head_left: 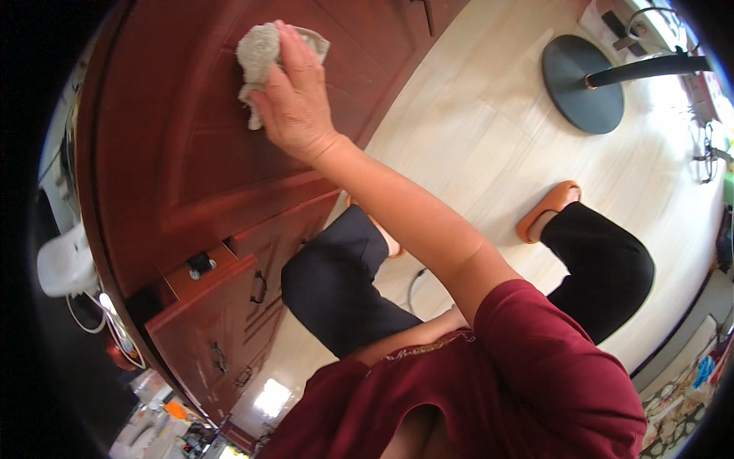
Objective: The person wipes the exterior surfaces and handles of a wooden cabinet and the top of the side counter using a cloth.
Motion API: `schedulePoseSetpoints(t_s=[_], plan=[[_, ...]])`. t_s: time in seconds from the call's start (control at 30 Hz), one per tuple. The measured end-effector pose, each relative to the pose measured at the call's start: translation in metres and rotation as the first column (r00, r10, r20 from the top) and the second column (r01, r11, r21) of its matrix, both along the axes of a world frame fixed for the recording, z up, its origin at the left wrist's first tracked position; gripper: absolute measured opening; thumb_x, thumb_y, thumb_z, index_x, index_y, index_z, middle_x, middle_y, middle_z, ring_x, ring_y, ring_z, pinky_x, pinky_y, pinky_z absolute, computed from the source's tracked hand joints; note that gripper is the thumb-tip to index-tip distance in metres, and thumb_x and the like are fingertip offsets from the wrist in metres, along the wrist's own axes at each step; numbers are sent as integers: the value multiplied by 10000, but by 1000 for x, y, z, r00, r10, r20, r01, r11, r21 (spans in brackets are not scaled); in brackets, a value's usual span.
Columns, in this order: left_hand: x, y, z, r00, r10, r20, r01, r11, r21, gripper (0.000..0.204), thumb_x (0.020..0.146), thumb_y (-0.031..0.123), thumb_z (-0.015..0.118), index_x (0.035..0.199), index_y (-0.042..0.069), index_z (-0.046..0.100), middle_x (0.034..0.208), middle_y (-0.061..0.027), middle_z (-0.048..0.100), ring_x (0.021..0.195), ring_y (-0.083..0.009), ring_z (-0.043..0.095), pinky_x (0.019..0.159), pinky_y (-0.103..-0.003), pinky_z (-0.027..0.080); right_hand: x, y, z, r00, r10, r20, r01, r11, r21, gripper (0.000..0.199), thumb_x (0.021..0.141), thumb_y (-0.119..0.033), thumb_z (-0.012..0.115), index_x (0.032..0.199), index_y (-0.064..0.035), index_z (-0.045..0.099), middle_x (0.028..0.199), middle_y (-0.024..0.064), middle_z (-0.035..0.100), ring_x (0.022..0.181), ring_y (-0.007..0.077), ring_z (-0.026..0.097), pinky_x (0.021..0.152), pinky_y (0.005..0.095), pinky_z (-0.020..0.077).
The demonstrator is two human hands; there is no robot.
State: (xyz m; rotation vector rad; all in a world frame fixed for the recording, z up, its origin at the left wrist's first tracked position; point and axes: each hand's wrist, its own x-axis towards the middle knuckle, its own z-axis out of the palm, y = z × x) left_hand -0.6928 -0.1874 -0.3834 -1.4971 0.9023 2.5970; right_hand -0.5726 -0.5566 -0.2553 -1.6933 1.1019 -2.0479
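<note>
My right hand [294,103] is closed on a bunched, pale grey-beige cloth [260,50]. It presses the cloth against a dark red-brown wooden cabinet panel [199,122] with a raised frame. From my left side, the left forearm [405,336] crosses in front of my body. The left hand's fingers are hidden behind my right arm and sleeve.
Below the panel, a cabinet door [214,321] stands ajar, showing a metal hinge [201,265]. A white device [67,260] with cables sits at the left. A round black stand base [583,84] rests on the pale floor [466,115] to the right.
</note>
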Motion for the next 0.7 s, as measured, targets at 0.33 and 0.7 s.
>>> schedulePoseSetpoints(t_s=[0.33, 0.7], plan=[[45, -108, 63, 989, 87, 119, -44, 944, -327, 324, 837, 270, 555, 1020, 8, 607, 1098, -195, 588, 1069, -350, 520, 886, -417, 413, -2, -34, -193, 723, -586, 366, -75, 460, 885, 402, 919, -186, 375, 1240, 54, 343, 1240, 204, 383, 1132, 328, 402, 957, 407, 318], [61, -156, 81, 933, -278, 227, 358, 747, -560, 269, 803, 193, 582, 1028, 45, 583, 1043, -178, 597, 1012, -364, 535, 867, -410, 423, -23, -37, -104, 968, -213, 134, 139, 897, 419, 359, 767, -210, 541, 1033, 29, 506, 1133, 243, 493, 1061, 368, 451, 928, 472, 339]])
